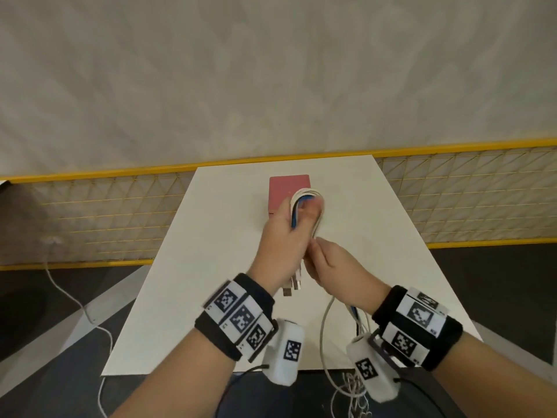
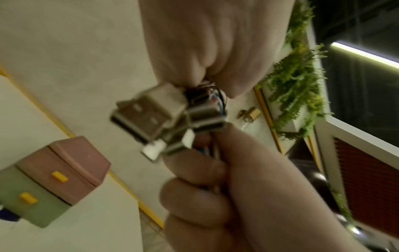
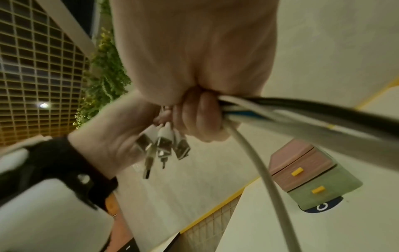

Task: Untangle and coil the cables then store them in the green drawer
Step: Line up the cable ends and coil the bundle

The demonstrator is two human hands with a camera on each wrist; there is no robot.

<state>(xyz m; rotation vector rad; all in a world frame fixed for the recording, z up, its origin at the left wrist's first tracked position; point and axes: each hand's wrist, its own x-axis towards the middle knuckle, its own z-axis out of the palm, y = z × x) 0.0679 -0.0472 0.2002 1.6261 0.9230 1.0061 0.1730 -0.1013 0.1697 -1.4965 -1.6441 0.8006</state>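
My left hand grips a folded bundle of white, blue and black cables above the table, their loop arching over its thumb. Several USB plugs stick out below its fist. Close against it, my right hand grips the trailing cable lengths, which run down past my right wrist. Behind the hands stands the small drawer unit. Its pink drawer is on top, and the green drawer below it has a yellow handle and is closed.
The white table is narrow, with a yellow mesh fence behind it. Loose cable ends dangle over the table's front edge. A white cord lies on the dark floor at the left.
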